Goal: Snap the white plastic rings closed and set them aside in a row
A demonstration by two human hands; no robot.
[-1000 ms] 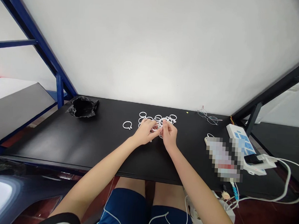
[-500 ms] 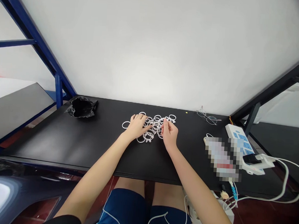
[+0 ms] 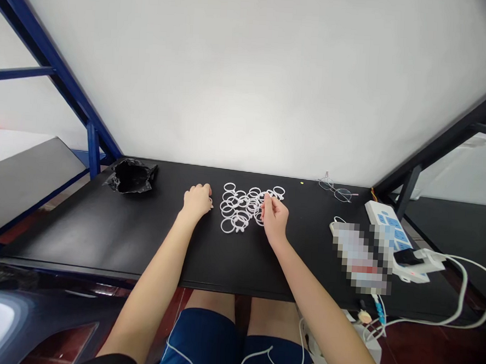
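Observation:
Several white rings (image 3: 240,206) with small knobs lie overlapping in a loose pile on the black table (image 3: 157,237). My left hand (image 3: 198,200) is left of the pile, resting low over the table with its fingers curled. A bit of one white ring (image 3: 211,203) shows at its right side; the hand covers the rest. At the right edge of the pile is my right hand (image 3: 275,217), its thumb and index finger pinched together among the rings. Whatever lies between those fingertips is hidden.
A crumpled black plastic bag (image 3: 131,176) stands with its mouth up at the back left. Wire-framed eyeglasses (image 3: 336,191) lie at the back right. A blurred phone (image 3: 359,260), a power strip (image 3: 390,227) and white cables (image 3: 462,294) take up the right side.
My left hand has moved left, off the ring pile, with a white ring under its fingers. The single ring at the far left now lies under that hand. My right hand stays put.

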